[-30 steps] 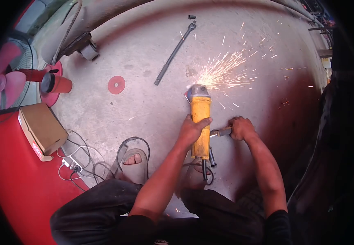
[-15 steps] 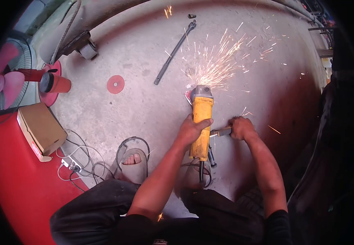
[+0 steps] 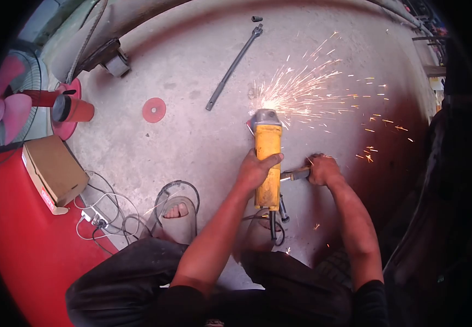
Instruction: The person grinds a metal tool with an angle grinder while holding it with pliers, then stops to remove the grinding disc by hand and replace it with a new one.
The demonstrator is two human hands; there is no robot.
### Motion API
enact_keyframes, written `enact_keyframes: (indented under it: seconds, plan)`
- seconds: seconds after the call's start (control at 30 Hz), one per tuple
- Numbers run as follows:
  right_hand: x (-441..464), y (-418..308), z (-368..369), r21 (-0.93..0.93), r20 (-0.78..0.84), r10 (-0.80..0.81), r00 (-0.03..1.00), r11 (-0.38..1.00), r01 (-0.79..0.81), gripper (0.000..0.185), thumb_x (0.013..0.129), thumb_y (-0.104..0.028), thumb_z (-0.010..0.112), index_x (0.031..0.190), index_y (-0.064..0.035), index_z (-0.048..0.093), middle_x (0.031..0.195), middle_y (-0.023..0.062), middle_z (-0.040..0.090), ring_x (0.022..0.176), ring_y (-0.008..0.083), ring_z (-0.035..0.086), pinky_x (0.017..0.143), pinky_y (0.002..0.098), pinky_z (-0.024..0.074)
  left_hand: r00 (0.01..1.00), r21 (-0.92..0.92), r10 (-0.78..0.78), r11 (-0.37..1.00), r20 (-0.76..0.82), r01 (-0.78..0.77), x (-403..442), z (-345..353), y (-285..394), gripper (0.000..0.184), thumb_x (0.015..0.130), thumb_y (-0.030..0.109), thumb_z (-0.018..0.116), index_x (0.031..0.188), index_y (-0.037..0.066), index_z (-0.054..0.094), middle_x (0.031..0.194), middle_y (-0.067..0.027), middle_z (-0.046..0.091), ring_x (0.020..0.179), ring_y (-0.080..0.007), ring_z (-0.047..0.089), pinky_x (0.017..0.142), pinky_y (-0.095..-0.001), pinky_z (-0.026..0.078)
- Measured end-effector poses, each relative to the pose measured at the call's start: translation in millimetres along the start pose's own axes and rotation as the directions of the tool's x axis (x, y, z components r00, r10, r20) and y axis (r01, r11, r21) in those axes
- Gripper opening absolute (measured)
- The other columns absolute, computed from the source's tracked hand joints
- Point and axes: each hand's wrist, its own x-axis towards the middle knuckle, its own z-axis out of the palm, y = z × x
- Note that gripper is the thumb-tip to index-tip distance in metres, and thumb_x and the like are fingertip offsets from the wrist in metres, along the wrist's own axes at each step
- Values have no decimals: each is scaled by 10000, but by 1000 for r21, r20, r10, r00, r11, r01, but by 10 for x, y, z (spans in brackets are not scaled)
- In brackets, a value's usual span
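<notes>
At centre frame the left hand (image 3: 256,169) grips a yellow angle grinder (image 3: 269,143) throwing sparks (image 3: 290,92) toward the upper right, while right of centre the right hand (image 3: 323,170) clasps a bar-like piece (image 3: 299,174); grinding looks under way, but how much is done or left cannot be told.

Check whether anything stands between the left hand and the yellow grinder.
Nothing visible does. The left hand grips the yellow grinder directly; the sparks spray from the tool's far end, beyond that hand.
</notes>
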Motion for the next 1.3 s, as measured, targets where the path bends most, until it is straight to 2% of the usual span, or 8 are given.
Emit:
enact_keyframes:
  seconds: [0.43, 0.5, 0.73, 0.83, 0.9, 1.0, 1.1, 1.3]
  plan:
    - [-50, -18, -50, 6, 10, 4, 1000, 1000, -4, 386, 798, -199, 671, 1175, -138, 724, 1232, 109, 702, 1193, 298, 643, 1020, 451, 523, 999, 24, -47, 999, 17, 46, -42, 15, 54, 583, 874, 315, 816, 1253, -46, 560, 1025, -120, 680, 868, -197, 682, 743, -358, 565]
    - [-47, 6, 19, 2, -66, -35, 997, 999, 35, 378, 798, -199, 670, 1167, -140, 726, 1241, 106, 698, 1193, 300, 643, 1018, 449, 524, 997, -65, -32, 998, -68, 28, -23, 1, -31, 629, 855, 321, 840, 1265, -57, 550, 1057, -139, 692, 899, -205, 691, 781, -357, 562]
    - [-33, -11, -51, 5, 22, 9, 1000, 1000, -10, 372, 795, -188, 671, 1159, -144, 730, 1239, 101, 700, 1200, 298, 638, 1014, 449, 527, 999, -30, -44, 999, 4, 44, -135, -82, 47, 634, 859, 318, 840, 1275, -60, 547, 1060, -137, 691, 880, -208, 690, 778, -362, 562]
    - [-48, -2, 17, 37, -55, -16, 998, 999, 18, 374, 793, -188, 673, 1158, -142, 733, 1226, 104, 707, 1200, 299, 640, 1008, 453, 530, 997, -99, -54, 994, -49, 49, -128, -65, -41, 639, 854, 319, 842, 1286, -53, 554, 1078, -138, 696, 916, -209, 694, 800, -359, 560]
    - [-32, -22, -34, 11, -22, -2, 1000, 1000, 2, 375, 790, -189, 675, 1156, -137, 736, 1220, 108, 710, 1200, 301, 640, 1010, 454, 527, 995, 69, -74, 995, 73, 69, -125, -122, -46, 643, 847, 331, 846, 1277, -54, 561, 1104, -140, 702, 949, -212, 698, 817, -355, 563]
    - [-43, -36, -82, 30, 10, 8, 1000, 1000, -9, 372, 786, -184, 675, 1149, -131, 739, 1214, 115, 712, 1201, 301, 638, 1012, 455, 523, 998, 159, -27, 987, 61, 17, -273, -38, -174, 659, 838, 355, 851, 1267, -59, 569, 1116, -148, 708, 960, -218, 705, 830, -362, 567]
    - [-32, 31, 56, 39, -106, -34, 994, 999, 38, 367, 786, -180, 673, 1143, -129, 742, 1219, 118, 712, 1195, 304, 643, 1011, 453, 525, 999, 141, 0, 990, 47, -7, -274, -4, -318, 683, 832, 375, 853, 1271, -67, 572, 1117, -161, 711, 963, -224, 707, 849, -371, 564]
    - [-20, -14, -32, 16, -9, 0, 1000, 1000, 0, 368, 781, -181, 672, 1137, -125, 743, 1204, 121, 723, 1179, 310, 659, 1009, 446, 532, 999, 177, -42, 983, 6, 40, -196, -112, -38, 661, 845, 363, 836, 1279, -59, 568, 1106, -139, 697, 978, -207, 677, 861, -343, 549]
